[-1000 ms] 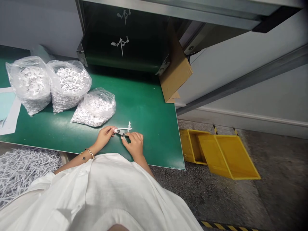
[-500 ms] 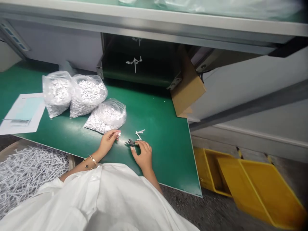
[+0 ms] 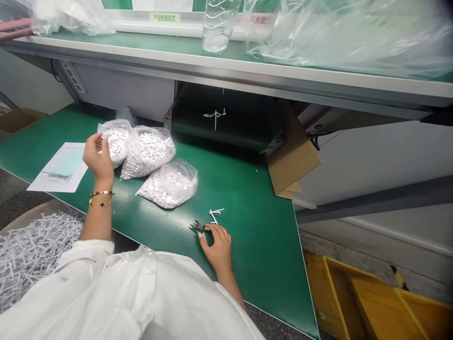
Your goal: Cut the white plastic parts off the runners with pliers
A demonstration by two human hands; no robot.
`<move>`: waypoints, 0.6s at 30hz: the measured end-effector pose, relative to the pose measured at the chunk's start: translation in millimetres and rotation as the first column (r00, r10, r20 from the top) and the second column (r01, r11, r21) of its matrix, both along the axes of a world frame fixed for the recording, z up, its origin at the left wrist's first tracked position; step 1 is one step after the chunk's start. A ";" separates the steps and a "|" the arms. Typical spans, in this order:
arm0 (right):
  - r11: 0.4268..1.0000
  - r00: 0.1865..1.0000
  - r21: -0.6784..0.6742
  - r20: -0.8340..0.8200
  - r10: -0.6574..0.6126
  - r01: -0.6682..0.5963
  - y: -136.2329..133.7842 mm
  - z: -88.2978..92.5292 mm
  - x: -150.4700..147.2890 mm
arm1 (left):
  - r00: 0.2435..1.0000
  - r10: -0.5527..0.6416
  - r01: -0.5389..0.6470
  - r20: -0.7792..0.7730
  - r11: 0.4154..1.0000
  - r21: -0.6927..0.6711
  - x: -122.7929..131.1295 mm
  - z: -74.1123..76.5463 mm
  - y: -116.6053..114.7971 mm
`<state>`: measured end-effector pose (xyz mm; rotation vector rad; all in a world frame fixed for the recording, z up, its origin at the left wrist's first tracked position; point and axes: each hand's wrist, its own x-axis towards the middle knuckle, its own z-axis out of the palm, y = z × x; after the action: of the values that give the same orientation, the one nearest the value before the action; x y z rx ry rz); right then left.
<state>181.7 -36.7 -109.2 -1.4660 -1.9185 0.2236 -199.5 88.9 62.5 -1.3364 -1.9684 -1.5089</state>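
Observation:
My left hand (image 3: 98, 158) is raised at the leftmost clear plastic bag of small white parts (image 3: 118, 140), fingers bent; whether a part is between them is too small to tell. My right hand (image 3: 218, 246) holds small cutting pliers (image 3: 198, 226) low over the green table (image 3: 247, 236), their jaws pointing left. Just beyond the pliers lies a thin white branched plastic piece (image 3: 214, 215). Two more bags of white parts, a middle one (image 3: 150, 148) and a right one (image 3: 170, 184), stand beside the first.
A bin of white sticks (image 3: 38, 250) is at the lower left. Paper (image 3: 42, 182) lies on the table's left. A dark machine (image 3: 226, 123) and cardboard (image 3: 293, 156) are behind. A shelf (image 3: 159, 52) with a bottle (image 3: 217, 28) crosses above; yellow crates (image 3: 371, 302) are lower right.
My left hand has moved left and away from me, from near the pliers, where it held a small white part, to the leftmost bag. My right hand keeps the pliers; the view has shifted.

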 end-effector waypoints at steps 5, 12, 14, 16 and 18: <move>1.000 1.000 0.000 -0.012 -0.006 0.006 0.4 -0.4 -1.0 | 0.957 -0.009 -0.046 -0.292 0.982 -0.181 17.5 -4.5 -3.9; 0.998 1.000 -0.066 0.001 0.014 -0.014 -0.4 8.8 -3.9 | 0.422 -0.826 0.584 -0.374 0.563 -0.585 173.3 -46.6 -51.8; 0.996 0.999 -0.088 0.030 0.020 -0.017 -1.0 11.4 -4.7 | 0.271 -0.898 0.602 -0.347 0.439 -0.668 205.6 -63.8 -53.8; 0.995 0.997 -0.096 0.067 0.026 -0.019 -1.6 12.0 -4.6 | 0.185 -0.936 0.569 -0.300 0.350 -0.744 227.2 -80.4 -49.0; 0.995 0.994 -0.095 0.105 0.033 -0.023 -2.1 10.0 -2.8 | 0.151 -0.957 0.542 -0.248 0.290 -0.789 240.3 -93.8 -42.4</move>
<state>178.8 -38.8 -99.2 -1.5406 -2.0394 0.2561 40.7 46.5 -31.3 -3.0178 -1.0360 -0.3000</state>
